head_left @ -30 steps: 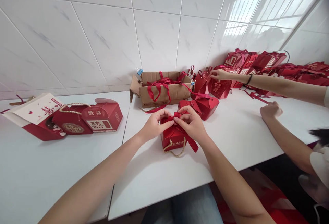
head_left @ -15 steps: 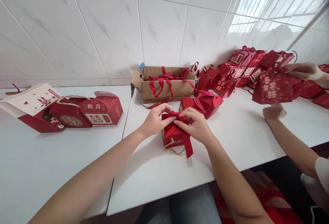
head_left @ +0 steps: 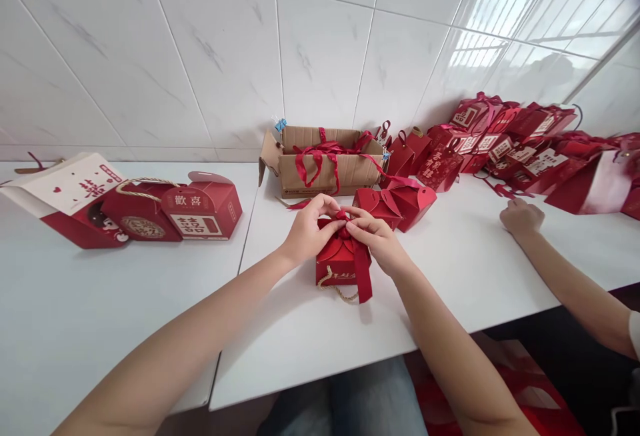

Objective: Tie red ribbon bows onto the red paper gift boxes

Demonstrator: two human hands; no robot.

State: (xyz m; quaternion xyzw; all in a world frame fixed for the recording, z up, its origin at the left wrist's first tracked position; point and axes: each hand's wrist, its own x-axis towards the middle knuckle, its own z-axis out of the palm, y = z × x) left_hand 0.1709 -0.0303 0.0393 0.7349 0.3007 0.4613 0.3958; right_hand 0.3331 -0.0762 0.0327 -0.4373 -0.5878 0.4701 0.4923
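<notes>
A small red gift box [head_left: 336, 272] with a gold rope handle sits on the white table in front of me. Red ribbon [head_left: 363, 273] is gathered at its top, and one end hangs down the front. My left hand [head_left: 315, 228] pinches the ribbon from the left, thumb and fingers pressed together. From the right, my right hand [head_left: 376, 236] pinches it too, fingertips almost meeting the left ones. The bit of ribbon between the fingertips is partly hidden. Just behind stands another red box [head_left: 395, 206] with petal-like flaps.
A cardboard box [head_left: 325, 175] with red ribbons stands against the tiled wall. Several red boxes [head_left: 200, 213] stand on the left. More decorated red boxes [head_left: 475, 119] are piled on the right, where another person's hand [head_left: 523, 217] rests on the table.
My fingers have drawn the ribbon into a tighter, raised bunch on the box. The co-worker's upper hand and the red tag-like bag it held have left their spot at the right.
</notes>
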